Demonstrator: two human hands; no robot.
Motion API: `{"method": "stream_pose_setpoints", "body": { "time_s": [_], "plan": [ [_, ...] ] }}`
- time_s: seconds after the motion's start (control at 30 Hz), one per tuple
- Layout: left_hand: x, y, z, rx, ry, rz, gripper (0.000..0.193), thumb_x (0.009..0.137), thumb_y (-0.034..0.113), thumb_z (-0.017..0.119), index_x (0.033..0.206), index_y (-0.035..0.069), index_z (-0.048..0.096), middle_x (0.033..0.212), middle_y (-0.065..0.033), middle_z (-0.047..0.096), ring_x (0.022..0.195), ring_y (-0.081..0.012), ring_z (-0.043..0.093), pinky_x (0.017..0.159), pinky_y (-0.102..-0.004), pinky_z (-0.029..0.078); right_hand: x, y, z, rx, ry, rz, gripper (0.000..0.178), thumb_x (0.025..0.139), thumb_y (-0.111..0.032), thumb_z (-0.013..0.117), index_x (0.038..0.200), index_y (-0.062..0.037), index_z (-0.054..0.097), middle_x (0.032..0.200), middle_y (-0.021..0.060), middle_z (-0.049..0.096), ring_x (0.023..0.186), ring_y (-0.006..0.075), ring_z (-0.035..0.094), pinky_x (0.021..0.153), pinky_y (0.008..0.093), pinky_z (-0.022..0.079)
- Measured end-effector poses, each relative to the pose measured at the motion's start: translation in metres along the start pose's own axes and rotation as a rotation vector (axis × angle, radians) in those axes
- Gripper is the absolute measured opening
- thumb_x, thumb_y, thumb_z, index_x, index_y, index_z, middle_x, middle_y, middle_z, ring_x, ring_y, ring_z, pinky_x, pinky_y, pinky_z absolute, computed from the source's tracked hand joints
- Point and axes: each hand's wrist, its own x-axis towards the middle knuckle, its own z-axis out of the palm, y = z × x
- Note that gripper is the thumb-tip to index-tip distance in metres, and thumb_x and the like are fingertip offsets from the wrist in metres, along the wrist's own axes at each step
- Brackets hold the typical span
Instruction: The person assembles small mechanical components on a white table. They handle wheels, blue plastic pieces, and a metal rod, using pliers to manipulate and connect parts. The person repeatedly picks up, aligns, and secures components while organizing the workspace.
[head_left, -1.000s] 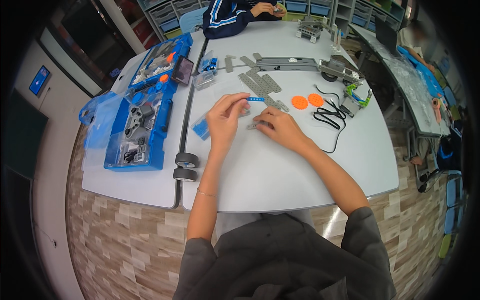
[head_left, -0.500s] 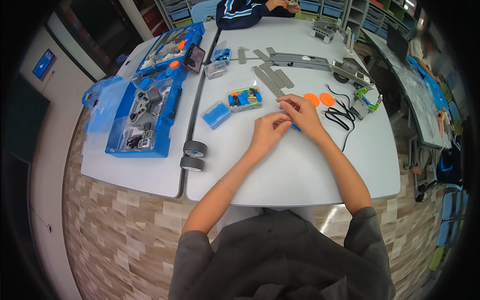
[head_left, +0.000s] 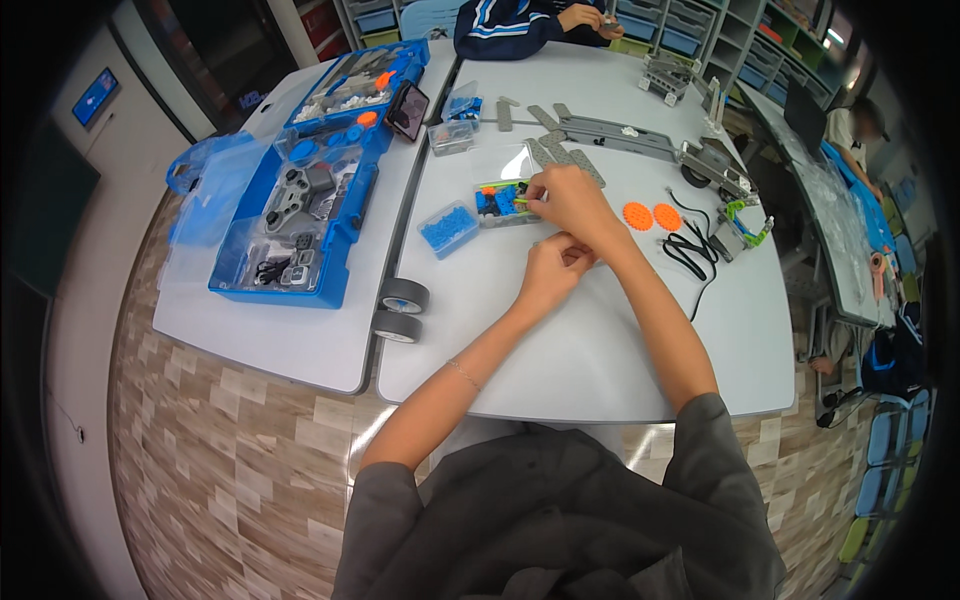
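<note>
My right hand (head_left: 570,205) reaches over the near right side of a small clear box (head_left: 508,220) of blue, black, orange and yellow-green building parts. Its fingers are pinched at the box, beside a small yellow-green part (head_left: 520,203); whether they grip it is unclear. Just below the right wrist, my left hand (head_left: 552,275) is closed over the white table, thumb and fingers together; what it holds is hidden. To the left of the parts box stands a clear box of small blue pegs (head_left: 448,232).
Two orange gears (head_left: 652,217), a black cable (head_left: 690,255) and a grey motorised assembly (head_left: 738,232) lie to the right. Grey plates (head_left: 560,155) are behind. Two wheels (head_left: 403,296) stand front left; a blue case (head_left: 335,270) with a controller is farther left. Another person's hand (head_left: 582,17) shows across the table.
My right hand has moved left, away from my left hand, to the parts box. My left hand stays closed nearly in place. The blue piece seen between them is hidden now. The view shifted slightly.
</note>
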Motion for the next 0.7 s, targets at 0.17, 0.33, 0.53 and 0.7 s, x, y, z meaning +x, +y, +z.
{"method": "stream_pose_setpoints", "body": {
  "time_s": [0.17,0.33,0.53,0.7],
  "plan": [
    [0.004,-0.002,0.0,-0.079,0.035,-0.03,0.014,0.095,0.003,0.069,0.106,-0.004,0.072,0.097,-0.0107,0.074,0.085,-0.0153,0.071,0.078,-0.0287,0.059,-0.022,0.017,-0.042,0.234,0.039,0.114,0.011,0.079,-0.014,0.074,0.085,-0.0049,0.078,0.074,0.0093,0.075,0.074,0.0243,0.072,0.07,0.037,0.057],
    [0.004,0.002,0.004,-0.375,0.066,0.029,0.02,0.104,0.012,0.061,0.114,-0.005,0.064,0.107,-0.0129,0.072,0.09,-0.0188,0.071,0.084,-0.0327,0.063,-0.067,0.045,-0.07,0.999,-0.015,0.189,0.011,0.085,-0.013,0.074,0.086,-0.002,0.072,0.105,0.0171,0.076,0.078,0.0108,0.068,0.067,0.0255,0.046],
    [0.001,0.008,0.002,-0.393,-0.037,-0.006,0.025,0.105,0.011,0.059,0.125,-0.003,0.061,0.113,-0.0173,0.072,0.103,-0.0219,0.071,0.091,-0.035,0.06,-0.125,0.075,-0.057,1.301,0.133,0.33,0.01,0.091,-0.003,0.064,0.087,-0.0065,0.055,0.096,0.0142,0.072,0.074,0.0113,0.062,0.061,0.0226,0.04],
    [0.0,0.01,0.001,-0.121,-0.022,0.06,0.031,0.102,0.007,0.062,0.133,-0.001,0.06,0.11,-0.0127,0.073,0.097,-0.0173,0.07,0.088,-0.0304,0.055,-0.128,0.083,-0.062,1.302,0.062,0.325,0.005,0.092,-0.006,0.065,0.096,-0.0052,0.062,0.088,0.0084,0.069,0.074,0.0107,0.063,0.06,0.0217,0.039]
  ]
}}
